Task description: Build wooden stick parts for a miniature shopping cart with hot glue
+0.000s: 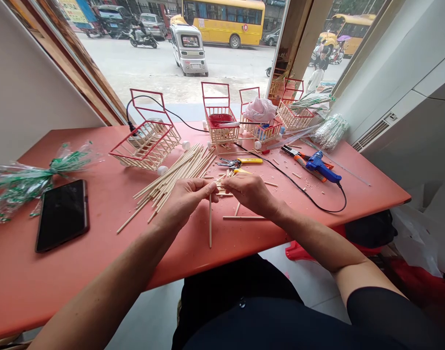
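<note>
My left hand (187, 197) is closed in a pinch on the top of a thin wooden stick (210, 223) that points down toward me over the red table (98, 272). Close to the right of it, my right hand (249, 192) is closed on a small piece made of short sticks (222, 184), held between both hands. A loose pile of long wooden sticks (174, 175) lies just behind my left hand. Two short sticks (242, 216) lie on the table under my right wrist.
A black phone (62, 214) and green-printed plastic wrappers (21, 182) lie at left. Several stick-and-red-frame carts (147, 138) stand along the far edge. Yellow-handled cutters (240, 161), pliers (298, 156) and a blue glue gun (320, 167) with its black cord (317, 204) sit at right.
</note>
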A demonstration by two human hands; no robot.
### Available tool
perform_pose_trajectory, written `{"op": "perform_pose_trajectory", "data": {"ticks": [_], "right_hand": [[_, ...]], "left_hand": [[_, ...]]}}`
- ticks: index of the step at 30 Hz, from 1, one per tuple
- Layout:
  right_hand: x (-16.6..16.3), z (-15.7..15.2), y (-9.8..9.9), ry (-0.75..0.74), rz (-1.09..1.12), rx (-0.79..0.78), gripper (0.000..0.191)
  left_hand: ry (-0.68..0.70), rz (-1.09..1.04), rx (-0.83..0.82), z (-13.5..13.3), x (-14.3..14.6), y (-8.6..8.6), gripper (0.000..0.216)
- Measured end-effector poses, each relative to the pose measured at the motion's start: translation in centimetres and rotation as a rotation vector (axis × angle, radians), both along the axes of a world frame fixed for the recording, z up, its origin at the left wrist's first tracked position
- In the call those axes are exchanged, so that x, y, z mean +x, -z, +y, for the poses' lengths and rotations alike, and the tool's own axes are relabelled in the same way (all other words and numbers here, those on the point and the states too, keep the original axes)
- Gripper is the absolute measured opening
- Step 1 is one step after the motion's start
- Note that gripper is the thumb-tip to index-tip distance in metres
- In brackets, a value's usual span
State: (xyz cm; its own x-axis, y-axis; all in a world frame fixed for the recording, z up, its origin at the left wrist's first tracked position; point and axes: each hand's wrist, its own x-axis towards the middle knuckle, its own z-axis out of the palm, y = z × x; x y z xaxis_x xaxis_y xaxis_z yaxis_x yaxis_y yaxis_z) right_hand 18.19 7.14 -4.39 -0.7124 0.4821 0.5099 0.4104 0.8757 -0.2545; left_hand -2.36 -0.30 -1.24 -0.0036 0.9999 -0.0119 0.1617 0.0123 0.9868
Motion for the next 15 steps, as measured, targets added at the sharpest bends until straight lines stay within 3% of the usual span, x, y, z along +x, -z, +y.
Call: {"op": "perform_pose_trajectory", "data": {"ticks": [15], "right_hand": [[0.4, 0.3, -1.1, 0.020, 0.013, -0.099, 0.021]], "left_hand": [[0.009, -0.127, -0.069, 0.4, -0.2, 0.0, 0.066]]}}
